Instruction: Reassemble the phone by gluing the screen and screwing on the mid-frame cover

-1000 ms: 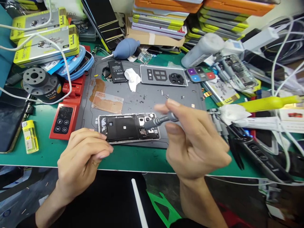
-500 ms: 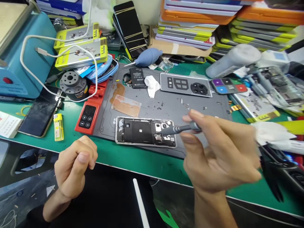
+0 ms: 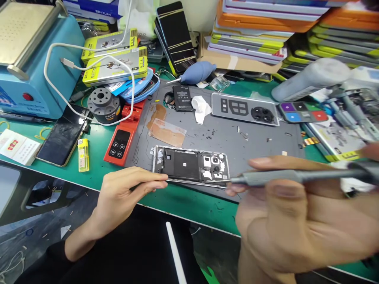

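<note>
A phone with its back off (image 3: 185,165) lies on the grey mat, its black inner parts and camera lenses facing up. My left hand (image 3: 124,197) is at its near left edge, fingers stretched out and fingertips at the frame; whether they grip it I cannot tell. In my right hand (image 3: 296,225) is a grey screwdriver (image 3: 272,178), held nearly level. Its thin shaft reaches over the near right part of the phone, below the cameras. The exact contact of the tip is too small to make out.
The grey mat (image 3: 201,138) bears a detached back cover (image 3: 244,109), a black battery (image 3: 182,98), crumpled tissue (image 3: 201,108) and small debris. To the left stand a red control unit (image 3: 118,144), a yellow lighter (image 3: 83,156) and a blue machine (image 3: 38,75). A blue air blower (image 3: 198,73) lies behind.
My left hand has moved right and up to the phone's edge, its curled fingers now stretched out. My right hand has come closer to the camera, with the screwdriver turned nearly level.
</note>
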Motion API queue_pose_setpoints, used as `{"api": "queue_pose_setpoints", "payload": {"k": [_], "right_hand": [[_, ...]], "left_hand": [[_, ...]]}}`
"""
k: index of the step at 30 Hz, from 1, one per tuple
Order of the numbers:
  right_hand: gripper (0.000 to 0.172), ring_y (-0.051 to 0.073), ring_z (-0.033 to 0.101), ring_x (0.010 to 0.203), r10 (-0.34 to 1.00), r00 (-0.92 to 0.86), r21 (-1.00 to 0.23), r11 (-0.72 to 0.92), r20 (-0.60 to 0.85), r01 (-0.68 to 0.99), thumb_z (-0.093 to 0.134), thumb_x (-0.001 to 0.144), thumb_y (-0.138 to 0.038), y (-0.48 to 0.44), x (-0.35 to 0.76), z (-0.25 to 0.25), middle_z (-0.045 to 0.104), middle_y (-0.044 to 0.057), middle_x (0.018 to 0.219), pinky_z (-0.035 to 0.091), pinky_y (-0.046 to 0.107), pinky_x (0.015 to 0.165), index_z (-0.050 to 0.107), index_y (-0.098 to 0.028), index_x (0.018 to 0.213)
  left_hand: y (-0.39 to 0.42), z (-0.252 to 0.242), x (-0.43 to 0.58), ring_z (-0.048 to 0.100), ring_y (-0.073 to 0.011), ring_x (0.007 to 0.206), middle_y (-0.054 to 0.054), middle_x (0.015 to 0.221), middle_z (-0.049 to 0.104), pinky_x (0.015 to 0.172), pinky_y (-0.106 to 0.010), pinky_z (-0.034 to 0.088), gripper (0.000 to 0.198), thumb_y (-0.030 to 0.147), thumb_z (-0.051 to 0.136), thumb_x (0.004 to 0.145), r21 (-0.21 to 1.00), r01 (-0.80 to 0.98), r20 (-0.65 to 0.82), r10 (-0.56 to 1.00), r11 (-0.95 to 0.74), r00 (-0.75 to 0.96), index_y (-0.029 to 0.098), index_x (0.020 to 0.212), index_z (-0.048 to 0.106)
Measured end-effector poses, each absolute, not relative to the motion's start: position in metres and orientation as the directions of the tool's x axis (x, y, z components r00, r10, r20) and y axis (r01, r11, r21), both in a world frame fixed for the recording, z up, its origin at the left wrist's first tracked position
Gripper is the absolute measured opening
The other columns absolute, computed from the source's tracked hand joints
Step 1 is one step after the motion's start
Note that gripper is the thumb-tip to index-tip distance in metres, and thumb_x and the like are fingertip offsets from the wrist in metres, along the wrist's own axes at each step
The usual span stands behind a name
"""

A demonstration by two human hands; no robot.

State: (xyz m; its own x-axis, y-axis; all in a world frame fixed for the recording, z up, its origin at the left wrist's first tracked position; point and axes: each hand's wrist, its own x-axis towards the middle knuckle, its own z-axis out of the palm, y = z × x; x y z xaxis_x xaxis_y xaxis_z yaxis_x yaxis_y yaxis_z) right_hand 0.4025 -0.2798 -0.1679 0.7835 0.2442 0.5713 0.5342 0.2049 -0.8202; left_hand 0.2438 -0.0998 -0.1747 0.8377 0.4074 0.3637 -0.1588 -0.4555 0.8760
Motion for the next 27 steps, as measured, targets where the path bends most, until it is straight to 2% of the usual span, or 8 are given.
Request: {"api": "queue_pose_setpoints", "payload": {"k": [3,6,13,19,27], "right_hand": [[0.057,0.018,0.074,0.066,0.358,0.793,-0.862,0.325,0.493,0.389,0.080,0.100,-0.013,-0.262,0.387,-0.160,0.083,-0.001,0.104,0.066,0.031,0.049,0.071,-0.038,0.150],[0.055,0.018,0.078,0.075,0.390,0.792,-0.869,0.363,0.469,0.335,0.077,0.104,-0.013,-0.248,0.378,-0.163,0.084,-0.001,0.106,0.069,0.030,0.055,0.068,-0.038,0.152],[0.053,0.018,0.080,0.092,0.432,0.806,-0.901,0.341,0.405,0.269,0.079,0.106,-0.018,-0.246,0.373,-0.173,0.082,0.000,0.105,0.068,0.028,0.062,0.066,-0.038,0.153],[0.050,0.018,0.079,0.088,0.417,0.820,-0.909,0.309,0.392,0.278,0.080,0.106,-0.022,-0.244,0.373,-0.172,0.083,0.000,0.107,0.067,0.030,0.064,0.067,-0.038,0.152],[0.048,0.016,0.079,0.077,0.472,0.807,-0.924,0.306,0.356,0.228,0.078,0.108,-0.021,-0.246,0.372,-0.174,0.084,-0.002,0.109,0.069,0.031,0.064,0.063,-0.037,0.151]], "left_hand": [[-0.100,-0.174,0.251,0.084,-0.0065,0.086,0.002,0.100,0.090,0.081,-0.012,0.065,0.015,0.011,0.082,0.104,0.871,-0.202,0.387,0.372,-0.447,0.844,0.017,0.117,0.087],[-0.100,-0.176,0.253,0.085,-0.0081,0.087,0.000,0.099,0.090,0.083,-0.013,0.065,0.013,0.014,0.084,0.102,0.851,-0.230,0.423,0.358,-0.471,0.832,0.016,0.115,0.086],[-0.101,-0.182,0.250,0.082,-0.0088,0.083,0.000,0.098,0.089,0.081,-0.016,0.065,0.014,0.013,0.075,0.109,0.802,-0.286,0.484,0.292,-0.524,0.825,0.016,0.119,0.083],[-0.101,-0.183,0.248,0.083,-0.0096,0.087,-0.002,0.102,0.089,0.082,-0.016,0.066,0.022,0.006,0.072,0.109,0.827,-0.283,0.456,0.283,-0.486,0.844,0.016,0.126,0.081],[-0.100,-0.185,0.246,0.083,-0.0087,0.084,-0.002,0.100,0.089,0.081,-0.014,0.065,0.013,0.013,0.075,0.108,0.825,-0.299,0.473,0.296,-0.480,0.830,0.015,0.119,0.083]]}}
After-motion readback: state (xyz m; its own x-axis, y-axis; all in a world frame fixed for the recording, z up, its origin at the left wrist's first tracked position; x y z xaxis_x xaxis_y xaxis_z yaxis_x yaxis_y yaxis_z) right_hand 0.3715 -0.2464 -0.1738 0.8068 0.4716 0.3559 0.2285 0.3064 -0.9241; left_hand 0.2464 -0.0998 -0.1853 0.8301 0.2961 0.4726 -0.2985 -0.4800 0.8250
